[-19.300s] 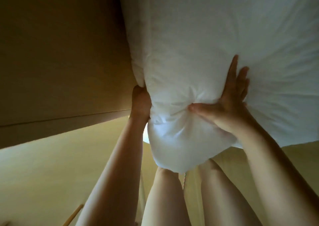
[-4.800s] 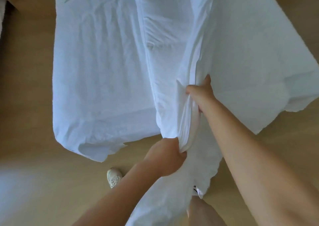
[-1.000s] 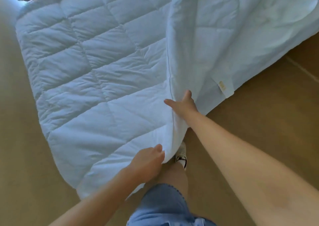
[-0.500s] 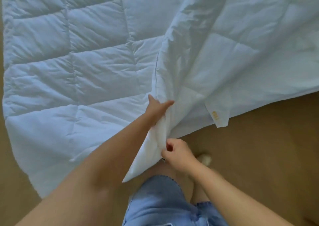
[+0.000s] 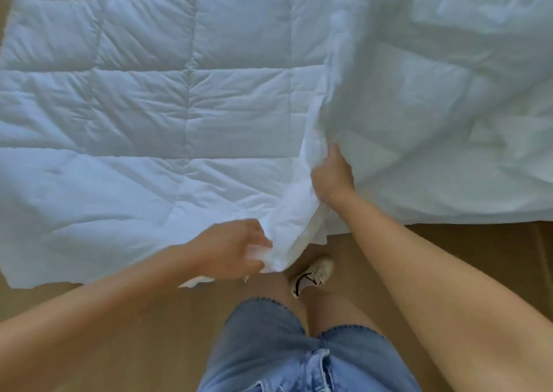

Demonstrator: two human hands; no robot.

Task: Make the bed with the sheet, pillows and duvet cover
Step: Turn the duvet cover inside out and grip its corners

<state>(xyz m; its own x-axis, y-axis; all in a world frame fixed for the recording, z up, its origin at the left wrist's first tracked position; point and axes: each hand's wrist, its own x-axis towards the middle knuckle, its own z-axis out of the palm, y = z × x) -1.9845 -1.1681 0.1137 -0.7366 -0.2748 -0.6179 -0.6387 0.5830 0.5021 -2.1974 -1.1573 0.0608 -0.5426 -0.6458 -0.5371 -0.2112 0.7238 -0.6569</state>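
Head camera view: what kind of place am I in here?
Likely a bedroom, though no bed shows: a quilted white duvet lies spread on a brown floor, and the left hand and right hand grip the duvet cover partly over it.

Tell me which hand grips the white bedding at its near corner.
The left hand: it grips the corner of the bedding at the near edge, while the right hand grips the bunched fold farther in.

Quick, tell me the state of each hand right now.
Left hand: closed, gripping the bunched near edge of the duvet cover.
Right hand: closed, gripping the same edge farther up, beside the quilted duvet.
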